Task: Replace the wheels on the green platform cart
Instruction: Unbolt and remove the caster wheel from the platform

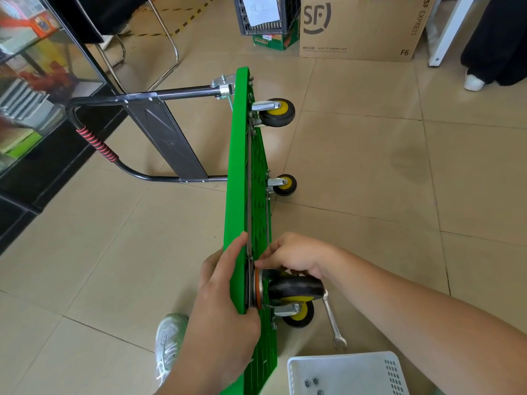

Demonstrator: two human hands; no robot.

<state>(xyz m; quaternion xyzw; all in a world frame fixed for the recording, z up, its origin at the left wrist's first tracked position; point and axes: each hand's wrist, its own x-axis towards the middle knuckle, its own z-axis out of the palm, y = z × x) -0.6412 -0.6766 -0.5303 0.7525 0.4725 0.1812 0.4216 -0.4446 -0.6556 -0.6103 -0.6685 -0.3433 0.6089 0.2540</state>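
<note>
The green platform cart [239, 166] stands on its long edge on the tiled floor, underside facing right, black handle [159, 121] folded out to the left. Two yellow-hubbed black casters [278, 112] [285, 184] sit on its far end. My left hand [225, 303] grips the near edge of the deck, thumb on the underside side. My right hand [296, 258] holds a near caster [295, 287] against the underside, fingers curled at its mounting plate. Another caster [299, 315] shows just below it.
A silver spanner [332, 317] lies on the floor right of the near casters. A white plastic basket [342, 372] with a few nuts is at the bottom right. My shoe [168, 343] is at the left. Cardboard box [362, 27], crate and another person's shoe [473, 81] stand at the back.
</note>
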